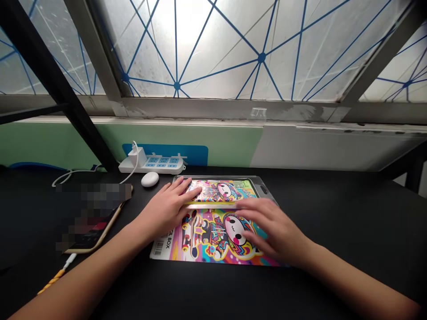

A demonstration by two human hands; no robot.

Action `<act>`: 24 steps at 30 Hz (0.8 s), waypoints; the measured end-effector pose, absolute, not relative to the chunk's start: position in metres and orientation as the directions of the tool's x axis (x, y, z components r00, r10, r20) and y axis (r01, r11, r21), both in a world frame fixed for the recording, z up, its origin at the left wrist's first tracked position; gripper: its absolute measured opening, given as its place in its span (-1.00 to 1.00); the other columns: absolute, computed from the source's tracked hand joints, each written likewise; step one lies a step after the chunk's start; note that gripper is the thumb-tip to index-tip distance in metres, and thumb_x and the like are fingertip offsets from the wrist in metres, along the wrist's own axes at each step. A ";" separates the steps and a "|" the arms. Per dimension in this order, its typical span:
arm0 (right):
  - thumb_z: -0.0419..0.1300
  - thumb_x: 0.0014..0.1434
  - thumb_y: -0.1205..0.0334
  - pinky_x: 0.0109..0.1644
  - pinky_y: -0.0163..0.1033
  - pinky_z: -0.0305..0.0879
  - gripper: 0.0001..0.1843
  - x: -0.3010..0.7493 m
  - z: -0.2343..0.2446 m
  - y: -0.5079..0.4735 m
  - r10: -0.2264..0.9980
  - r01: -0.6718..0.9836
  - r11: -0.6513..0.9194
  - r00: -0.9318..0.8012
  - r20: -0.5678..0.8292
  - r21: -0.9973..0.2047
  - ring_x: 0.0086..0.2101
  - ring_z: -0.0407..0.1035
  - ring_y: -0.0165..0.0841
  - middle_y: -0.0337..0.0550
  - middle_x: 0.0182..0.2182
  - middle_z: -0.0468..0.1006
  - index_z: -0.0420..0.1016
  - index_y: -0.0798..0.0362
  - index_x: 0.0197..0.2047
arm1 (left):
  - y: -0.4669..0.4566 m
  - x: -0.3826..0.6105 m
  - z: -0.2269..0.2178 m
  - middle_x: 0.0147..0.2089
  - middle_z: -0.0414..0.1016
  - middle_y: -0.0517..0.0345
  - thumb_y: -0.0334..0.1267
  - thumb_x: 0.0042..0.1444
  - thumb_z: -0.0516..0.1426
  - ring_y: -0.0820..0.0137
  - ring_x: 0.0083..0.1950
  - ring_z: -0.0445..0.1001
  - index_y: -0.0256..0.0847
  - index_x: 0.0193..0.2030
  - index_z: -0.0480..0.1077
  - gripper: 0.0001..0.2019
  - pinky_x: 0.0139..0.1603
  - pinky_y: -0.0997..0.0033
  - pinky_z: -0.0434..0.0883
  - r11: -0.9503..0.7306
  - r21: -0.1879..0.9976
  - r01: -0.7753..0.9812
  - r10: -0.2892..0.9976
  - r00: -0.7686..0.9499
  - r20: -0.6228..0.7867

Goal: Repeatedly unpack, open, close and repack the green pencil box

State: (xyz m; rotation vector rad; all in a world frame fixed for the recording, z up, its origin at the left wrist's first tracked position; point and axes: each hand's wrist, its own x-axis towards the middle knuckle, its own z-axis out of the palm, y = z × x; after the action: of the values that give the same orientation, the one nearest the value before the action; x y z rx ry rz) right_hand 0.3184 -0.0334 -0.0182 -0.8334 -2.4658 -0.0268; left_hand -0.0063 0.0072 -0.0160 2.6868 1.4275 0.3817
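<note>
A colourful printed card (207, 242) with a cartoon character lies flat on the black table. Its left side carries a barcode and the partly covered letters "CIL BOX". Behind its front half, a second printed panel (245, 190) lies in or on a clear plastic tray (264, 189). Between the two runs a narrow pale strip (210, 206) with a yellow edge; whether it is a fold cannot be told. My left hand (171, 202) rests on the back panel, fingers spread. My right hand (267, 226) reaches over the strip's right end, fingers stretched and apart, slightly blurred.
On the left lies a phone or tablet (110, 229), partly blurred out, with a cable (55, 279) plugged in. A white power strip (163, 165) with a charger (136, 156) stands by the wall, near a white rounded case (150, 179). A black frame post (76, 111) slants at left.
</note>
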 end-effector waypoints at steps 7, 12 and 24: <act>0.15 0.34 -0.19 0.40 0.23 0.08 -0.29 0.300 -0.014 -0.050 0.620 0.588 0.777 -0.776 0.115 -0.223 0.37 0.15 0.02 0.13 0.40 0.29 0.26 0.02 0.40 | 0.013 -0.016 -0.016 0.57 0.03 -0.12 -0.25 0.46 -0.12 -0.07 0.57 0.00 0.02 0.52 0.12 -0.48 0.34 -0.20 0.27 -0.460 0.079 0.884 0.885 0.450 0.119; 0.12 0.34 -0.22 0.24 0.10 0.31 -0.30 0.301 -0.017 -0.046 0.766 0.712 0.634 -0.633 0.117 -0.301 0.22 0.32 0.03 0.22 0.26 0.43 0.31 0.10 0.34 | 0.009 -0.015 -0.013 0.58 0.01 -0.09 -0.34 0.43 -0.10 -0.03 0.57 0.02 0.03 0.53 0.07 -0.44 0.32 -0.17 0.29 -0.424 -0.036 0.905 0.900 0.425 0.098; 0.13 0.35 0.02 -0.30 -0.16 0.25 -0.74 0.295 -0.021 -0.044 0.892 0.828 0.447 -0.381 0.244 -0.339 -0.38 0.35 -0.26 -0.15 -0.36 0.48 0.23 -0.05 -0.31 | 0.005 0.003 -0.019 0.53 0.14 -0.17 -0.30 0.46 -0.10 -0.11 0.52 0.13 0.04 0.54 0.08 -0.46 0.33 -0.27 0.24 -0.443 -0.139 0.886 0.863 0.463 0.201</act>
State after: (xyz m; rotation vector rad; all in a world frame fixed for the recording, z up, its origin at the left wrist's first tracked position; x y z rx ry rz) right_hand 0.2947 -0.0443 -0.0211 -1.4547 -2.3150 0.2253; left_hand 0.0032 0.0050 -0.0189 2.8734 1.7473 0.1704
